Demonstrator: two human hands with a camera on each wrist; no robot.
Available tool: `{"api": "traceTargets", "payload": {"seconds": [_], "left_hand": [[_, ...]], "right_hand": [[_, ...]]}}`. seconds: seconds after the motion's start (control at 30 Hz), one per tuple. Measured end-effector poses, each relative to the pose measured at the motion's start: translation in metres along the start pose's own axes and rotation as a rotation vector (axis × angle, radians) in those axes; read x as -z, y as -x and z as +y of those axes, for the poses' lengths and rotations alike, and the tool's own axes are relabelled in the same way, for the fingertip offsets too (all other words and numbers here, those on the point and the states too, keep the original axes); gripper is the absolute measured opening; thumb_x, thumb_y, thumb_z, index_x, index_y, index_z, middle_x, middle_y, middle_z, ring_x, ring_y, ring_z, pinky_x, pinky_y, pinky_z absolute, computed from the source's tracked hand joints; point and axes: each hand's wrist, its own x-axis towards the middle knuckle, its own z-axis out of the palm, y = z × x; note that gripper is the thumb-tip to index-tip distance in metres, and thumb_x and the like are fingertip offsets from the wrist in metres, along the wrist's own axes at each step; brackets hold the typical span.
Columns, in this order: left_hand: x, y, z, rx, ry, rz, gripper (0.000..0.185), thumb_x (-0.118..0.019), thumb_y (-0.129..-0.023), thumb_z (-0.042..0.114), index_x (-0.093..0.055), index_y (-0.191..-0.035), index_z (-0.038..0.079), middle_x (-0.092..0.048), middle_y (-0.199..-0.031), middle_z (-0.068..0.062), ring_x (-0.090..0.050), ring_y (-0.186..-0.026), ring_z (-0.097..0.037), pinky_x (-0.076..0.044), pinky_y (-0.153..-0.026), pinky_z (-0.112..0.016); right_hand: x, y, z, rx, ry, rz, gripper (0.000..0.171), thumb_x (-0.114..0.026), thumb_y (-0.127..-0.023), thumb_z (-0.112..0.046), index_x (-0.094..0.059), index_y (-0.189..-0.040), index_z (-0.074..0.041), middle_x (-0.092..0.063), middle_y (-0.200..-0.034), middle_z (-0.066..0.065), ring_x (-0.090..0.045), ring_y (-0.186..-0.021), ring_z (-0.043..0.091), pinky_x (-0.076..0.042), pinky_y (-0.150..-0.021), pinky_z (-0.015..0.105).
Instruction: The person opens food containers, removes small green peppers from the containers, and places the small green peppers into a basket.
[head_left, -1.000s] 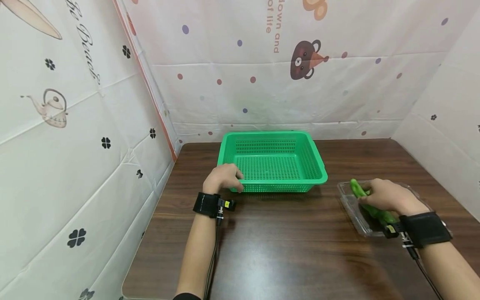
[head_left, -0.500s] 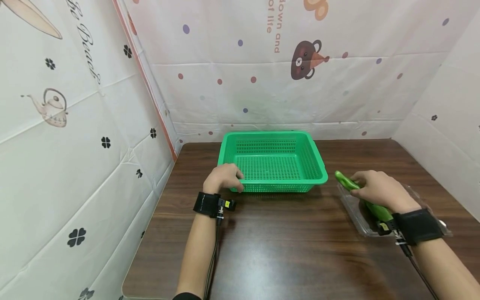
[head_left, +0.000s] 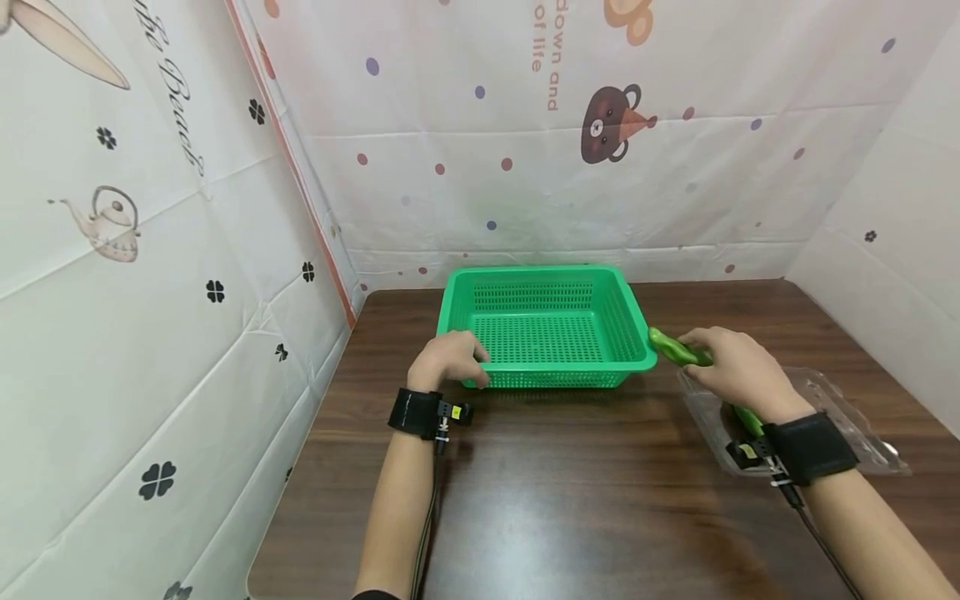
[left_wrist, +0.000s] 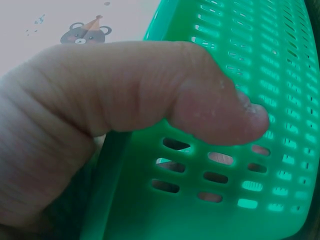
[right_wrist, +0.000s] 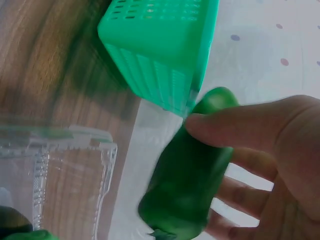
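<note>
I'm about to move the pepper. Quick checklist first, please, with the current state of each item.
1. Long green pepper secured: ok, gripped in the right hand.
2. Pepper lifted out of the clear plastic tray: ok, it is apart from the tray in the right wrist view.
3. Pepper over the rectangular green perforated plastic basket: not ok, its tip is by the near right corner and the rest is outside.
4. Pepper tip apart from the rim: cannot tell, they overlap in both views.
5. Basket upright, opening upward: ok.
6. Left hand holding the basket firmly: cannot tell, though it is at the near left corner.
</note>
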Motion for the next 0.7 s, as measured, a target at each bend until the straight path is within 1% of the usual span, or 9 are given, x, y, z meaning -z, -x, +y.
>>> {"api": "traceTargets", "payload": {"seconds": [0.1,0.2,0.3,0.4,0.53,0.63,0.7], "left_hand": [[-0.001,0.001,0.0,0.003,0.004,0.0,0.045,-0.081,-0.078,0.019,-0.077,-0.123,0.022,-0.071,-0.131,0.001,-0.07,-0.11,-0.023,-0.059,-0.091,-0.043],[-0.003,0.001,0.0,0.006,0.008,0.006,0.044,-0.081,-0.078,0.019,-0.077,-0.122,0.022,-0.071,-0.131,0.001,-0.069,-0.112,-0.023,-0.059,-0.091,-0.043],[-0.004,0.001,-0.002,0.008,0.016,0.005,0.043,-0.081,-0.078,0.018,-0.078,-0.121,0.022,-0.071,-0.13,0.001,-0.07,-0.109,-0.022,-0.059,-0.089,-0.042],[-0.006,0.0,-0.003,0.005,0.017,0.003,0.041,-0.08,-0.078,0.018,-0.078,-0.119,0.022,-0.072,-0.129,0.002,-0.071,-0.103,-0.019,-0.059,-0.086,-0.04],[-0.006,0.0,-0.001,0.002,0.006,0.009,0.039,-0.08,-0.078,0.018,-0.079,-0.117,0.022,-0.073,-0.126,0.003,-0.071,-0.099,-0.018,-0.059,-0.081,-0.038],[-0.005,-0.001,-0.001,0.003,-0.003,0.015,0.039,-0.079,-0.078,0.018,-0.079,-0.117,0.023,-0.073,-0.126,0.004,-0.07,-0.099,-0.017,-0.059,-0.082,-0.038],[-0.004,-0.001,-0.001,0.002,-0.007,0.014,0.04,-0.079,-0.077,0.018,-0.079,-0.116,0.024,-0.073,-0.127,0.004,-0.07,-0.097,-0.015,-0.059,-0.083,-0.037]], "right_hand": [[-0.002,-0.002,-0.005,0.029,0.012,0.057,0.041,-0.075,-0.089,-0.015,-0.067,-0.128,-0.001,-0.069,-0.108,0.021,-0.064,-0.086,0.031,-0.05,-0.067,0.048],[-0.004,-0.006,-0.012,0.056,0.016,0.099,0.042,-0.074,-0.091,-0.014,-0.066,-0.131,-0.003,-0.067,-0.108,0.02,-0.06,-0.092,0.035,-0.047,-0.071,0.048],[-0.007,-0.014,-0.02,0.085,0.025,0.125,0.043,-0.073,-0.092,-0.013,-0.065,-0.133,-0.005,-0.065,-0.112,0.02,-0.056,-0.099,0.041,-0.045,-0.075,0.052],[-0.011,-0.022,-0.029,0.117,0.043,0.142,0.044,-0.073,-0.09,-0.01,-0.066,-0.132,-0.005,-0.066,-0.115,0.021,-0.056,-0.101,0.043,-0.046,-0.077,0.055],[-0.017,-0.031,-0.039,0.165,0.072,0.17,0.041,-0.071,-0.088,-0.006,-0.068,-0.129,-0.005,-0.067,-0.115,0.021,-0.058,-0.101,0.045,-0.049,-0.074,0.058],[-0.021,-0.037,-0.045,0.198,0.086,0.181,0.04,-0.068,-0.088,-0.004,-0.07,-0.128,-0.007,-0.067,-0.115,0.02,-0.058,-0.102,0.045,-0.05,-0.071,0.057],[-0.025,-0.04,-0.049,0.205,0.084,0.181,0.039,-0.067,-0.088,-0.003,-0.07,-0.127,-0.007,-0.068,-0.116,0.019,-0.058,-0.104,0.045,-0.049,-0.072,0.057]]}}
